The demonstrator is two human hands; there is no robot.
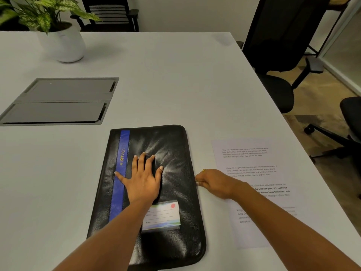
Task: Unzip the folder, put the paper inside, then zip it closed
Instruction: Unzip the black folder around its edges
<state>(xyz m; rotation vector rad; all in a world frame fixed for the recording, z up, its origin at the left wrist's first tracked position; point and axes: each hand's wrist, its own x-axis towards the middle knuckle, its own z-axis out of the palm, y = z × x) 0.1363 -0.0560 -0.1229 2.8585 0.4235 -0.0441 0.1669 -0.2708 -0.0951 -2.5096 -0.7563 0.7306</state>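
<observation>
A black leather folder (173, 149) with a blue stripe and a white label card lies flat on the white table (175, 79), close to the front edge. My left hand (142, 178) rests flat on its middle, fingers spread. My right hand (213, 182) is pinched at the folder's right edge, about halfway along, where the zipper runs; the zipper pull itself is hidden by the fingers. A printed sheet of paper (248, 159) lies on the table just right of the folder, partly under my right forearm.
A potted plant (60, 42) in a white pot stands at the back left. A grey recessed cable hatch (58, 100) sits in the table left of centre. Black office chairs (279, 55) stand beyond the table's right edge.
</observation>
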